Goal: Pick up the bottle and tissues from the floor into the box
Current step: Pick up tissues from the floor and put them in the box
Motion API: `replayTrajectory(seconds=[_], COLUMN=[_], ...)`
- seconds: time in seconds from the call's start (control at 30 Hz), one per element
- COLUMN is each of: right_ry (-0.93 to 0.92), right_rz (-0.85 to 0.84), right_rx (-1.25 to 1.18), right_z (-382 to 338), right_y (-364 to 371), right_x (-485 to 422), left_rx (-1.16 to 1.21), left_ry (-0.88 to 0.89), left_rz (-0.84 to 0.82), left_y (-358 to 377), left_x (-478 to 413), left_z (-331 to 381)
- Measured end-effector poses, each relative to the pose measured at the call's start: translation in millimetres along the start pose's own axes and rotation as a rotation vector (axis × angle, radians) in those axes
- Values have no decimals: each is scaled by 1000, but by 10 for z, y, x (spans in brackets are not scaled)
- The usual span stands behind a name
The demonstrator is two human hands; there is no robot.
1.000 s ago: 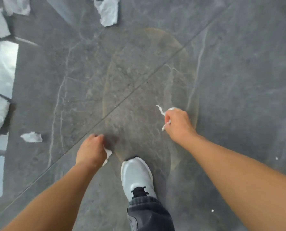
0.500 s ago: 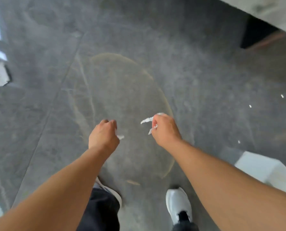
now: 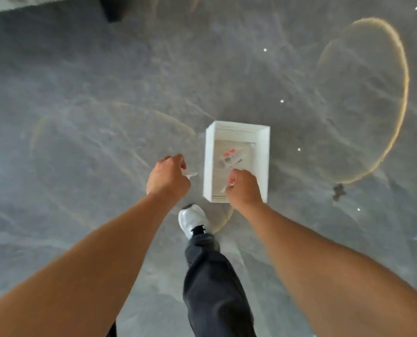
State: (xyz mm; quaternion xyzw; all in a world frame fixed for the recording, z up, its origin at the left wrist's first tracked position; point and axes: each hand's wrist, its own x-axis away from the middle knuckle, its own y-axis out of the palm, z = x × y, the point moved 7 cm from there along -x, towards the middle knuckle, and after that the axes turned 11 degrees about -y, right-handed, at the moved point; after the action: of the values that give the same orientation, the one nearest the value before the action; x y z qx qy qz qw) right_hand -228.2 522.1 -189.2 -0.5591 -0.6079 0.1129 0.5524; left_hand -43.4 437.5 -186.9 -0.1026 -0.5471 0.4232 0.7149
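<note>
A white open box [image 3: 265, 152] stands on the grey floor just ahead of my foot. Inside it lies a blurred clear bottle with red markings [image 3: 230, 156]. My right hand [image 3: 245, 188] is closed over the box's near end, and a scrap of white tissue [image 3: 226, 187] sticks out of its fist. My left hand [image 3: 168, 177] hovers just left of the box, closed on another small piece of white tissue [image 3: 190, 175].
My white shoe [image 3: 192, 220] and dark trouser leg [image 3: 212, 283] are right behind the box. A dark block [image 3: 112, 8] and a pale edge sit at the top left. A ring-shaped reflection and small bright specks mark the glossy floor at right.
I have turned and walked from open floor to the box, which now lies in front of me. Both fists keep their tissue scraps, and the right one has come over the box.
</note>
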Motion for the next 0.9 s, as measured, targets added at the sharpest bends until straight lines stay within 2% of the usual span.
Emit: replayTrajectory(seconds=[0.2,0.27,0.33,0.5,0.6,0.77,0.9], right_ry=[121,142,134,90,100,137,77], right_rz=[63,84,92,91,63,-36,-97], right_rx=[-162,-212,-280,-320,-268,-164,-50], right_z=[1098,1153,1568,1637,1772,1757,1317], right_y=[-125,-100,264,525,698,663,432], right_x=[76,37,-250,-438,-484,-387,-435], left_rx=[28,70,54,126,84,-13,-179], left_ry=[7,-45,-55,-120,-143,-59,-25], left_rz=[-61,-100,-69,-67,-160,-163,-148], left_y=[884,1025,1544,1786,1995,1796,1232], left_x=[30,-32,-327,-657,-771,-662,-542], left_z=[834,805,847,729,599,328,-46])
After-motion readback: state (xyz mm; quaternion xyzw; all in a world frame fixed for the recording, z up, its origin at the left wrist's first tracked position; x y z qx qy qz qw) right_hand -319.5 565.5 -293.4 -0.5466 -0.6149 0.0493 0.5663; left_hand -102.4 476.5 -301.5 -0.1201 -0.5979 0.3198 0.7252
